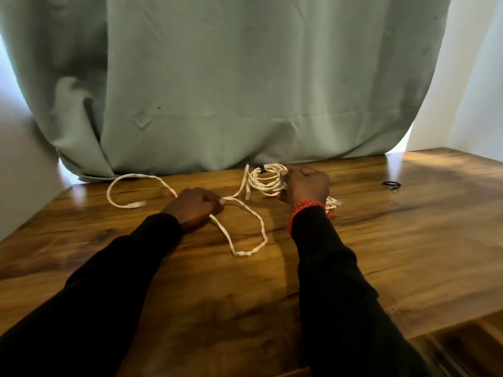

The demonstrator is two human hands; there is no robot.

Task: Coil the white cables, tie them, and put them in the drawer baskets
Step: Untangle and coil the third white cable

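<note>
On the table [381,254], left fingers [215,204] pinch the loose cable [245,232]; right fingers [296,172] seemingly grip the coil [265,179].

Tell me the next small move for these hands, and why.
Probably the left hand should feed its slack toward the right hand for another loop: the loose white cable sprawls uncoiled on the table.

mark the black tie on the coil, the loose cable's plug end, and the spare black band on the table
black tie [261,169]: head view, on the tie where it wraps the coil's far rim.
plug end [137,204]: head view, on the connector tip left of the left hand.
spare black band [391,184]: head view, on the loop's near edge.
</note>
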